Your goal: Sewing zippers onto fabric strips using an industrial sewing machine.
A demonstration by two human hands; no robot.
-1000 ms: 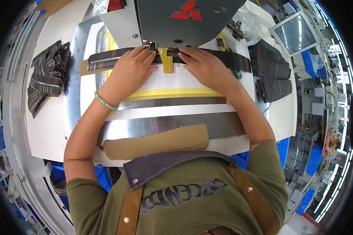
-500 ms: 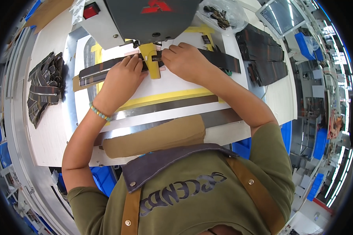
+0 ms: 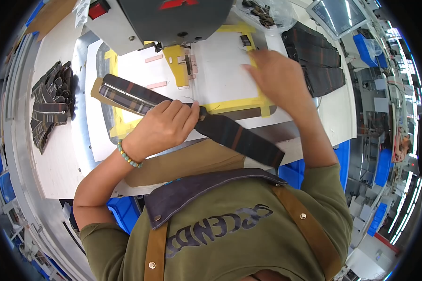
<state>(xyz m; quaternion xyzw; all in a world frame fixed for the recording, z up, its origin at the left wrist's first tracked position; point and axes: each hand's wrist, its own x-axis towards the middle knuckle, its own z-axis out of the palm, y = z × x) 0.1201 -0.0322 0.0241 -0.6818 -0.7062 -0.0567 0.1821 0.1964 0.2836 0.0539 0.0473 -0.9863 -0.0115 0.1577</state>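
Observation:
My left hand [image 3: 165, 125] grips a dark plaid fabric strip [image 3: 241, 139] near its middle, fingers closed over it. The strip slants across the near side of the white work plate [image 3: 225, 70]; one end shows a pale line like a zipper, and the other hangs toward my body. My right hand [image 3: 282, 78] is off the strip, over the plate's right side, thumb and fingers apart with nothing seen between them. Beyond the left hand, a yellow template piece [image 3: 176, 70] with a narrow slot lies beneath the grey sewing machine head [image 3: 173, 21].
Stacked dark plaid pieces [image 3: 316, 51] lie at the right, a bundle of plaid strips [image 3: 51, 105] at the left. A clear bag [image 3: 267, 16] of small parts and a screen [image 3: 337, 16] stand far right. Brown cardboard [image 3: 183, 164] lies along the near table edge.
The strip has come out from under the machine head toward me, held by my left hand. My right hand has let go of it and moved right.

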